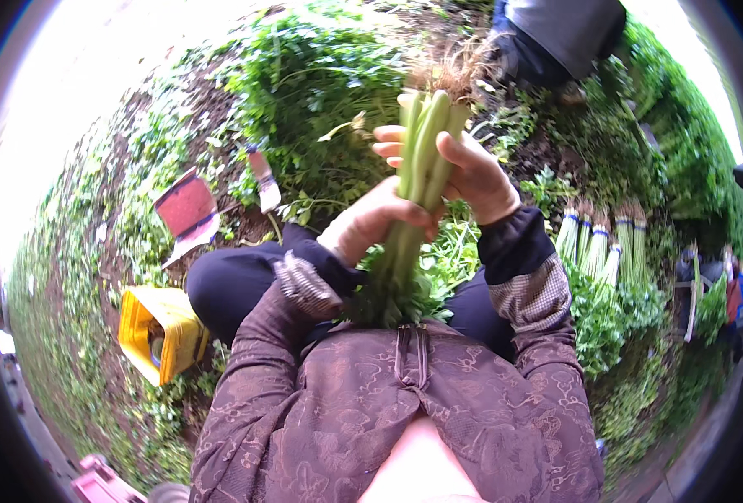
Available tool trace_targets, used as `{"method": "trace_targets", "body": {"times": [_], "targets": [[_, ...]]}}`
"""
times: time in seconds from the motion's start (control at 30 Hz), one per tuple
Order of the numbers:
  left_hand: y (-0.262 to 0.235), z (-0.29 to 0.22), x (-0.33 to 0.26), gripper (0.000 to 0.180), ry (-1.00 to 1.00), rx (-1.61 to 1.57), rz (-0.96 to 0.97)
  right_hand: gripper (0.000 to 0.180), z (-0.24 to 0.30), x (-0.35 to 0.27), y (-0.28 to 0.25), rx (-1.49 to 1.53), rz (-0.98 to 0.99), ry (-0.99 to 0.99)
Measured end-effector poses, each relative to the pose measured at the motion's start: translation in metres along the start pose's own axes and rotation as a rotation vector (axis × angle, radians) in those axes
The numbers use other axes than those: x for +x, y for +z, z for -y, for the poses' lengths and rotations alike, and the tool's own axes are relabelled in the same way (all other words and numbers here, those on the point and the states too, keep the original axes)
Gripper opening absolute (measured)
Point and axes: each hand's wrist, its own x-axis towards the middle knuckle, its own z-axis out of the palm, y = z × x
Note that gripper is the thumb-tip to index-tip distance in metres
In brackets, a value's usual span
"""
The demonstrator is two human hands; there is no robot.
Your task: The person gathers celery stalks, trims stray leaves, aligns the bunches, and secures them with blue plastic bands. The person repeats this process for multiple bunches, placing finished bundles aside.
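Note:
I hold a bunch of celery (421, 163) upright before my chest, roots upward and leaves down at my lap. My left hand (375, 220) is wrapped round the middle of the stalks. Higher up, just below the brown roots (455, 71), my right hand (476, 176) cups the bunch; its thumb lies on the near side and its fingertips show past the left edge. The leafy end partly disappears against my jacket.
Tied celery bundles (602, 243) lie to my right. A yellow plastic container (163, 335) and a reddish folded piece (188, 205) are at left. Loose celery (304, 92) is heaped ahead. Another person's dark-clothed body (556, 38) is at the far right.

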Motion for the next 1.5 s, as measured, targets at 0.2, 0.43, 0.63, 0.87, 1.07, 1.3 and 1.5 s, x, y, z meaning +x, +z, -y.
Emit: {"method": "trace_targets", "body": {"times": [0.2, 0.43, 0.63, 0.87, 1.07, 1.3, 1.5], "targets": [[-0.027, 0.005, 0.019, 0.077, 0.21, 0.32, -0.11, 0.036, 0.017, 0.023, 0.047, -0.608, -0.603, -0.079], [-0.018, -0.083, 0.021, 0.08, 1.09, 0.939, -0.754, 0.044, 0.027, 0.095, 0.121, -0.507, -0.54, -0.702], [-0.11, -0.211, -0.052, 0.024, 0.441, 1.984, -0.661, 0.036, 0.035, 0.12, 0.088, -1.165, -0.202, -0.877], [-0.273, -0.142, -0.16, 0.042, 0.192, 2.38, -0.514, 0.043, -0.059, 0.042, -0.057, -0.325, -0.794, 0.125], [-0.349, 0.004, -0.174, 0.062, -0.106, 1.979, -0.599, 0.033, -0.156, 0.008, -0.146, -0.061, -1.015, 0.255], [-0.293, -0.065, -0.069, 0.065, -0.204, 1.816, -0.452, 0.036, -0.247, 0.042, -0.234, 0.223, -1.176, 0.343], [-0.264, 0.042, 0.184, 0.047, 0.135, 1.712, -0.074, 0.041, -0.305, 0.068, -0.261, 0.373, -1.164, 0.32]]}}
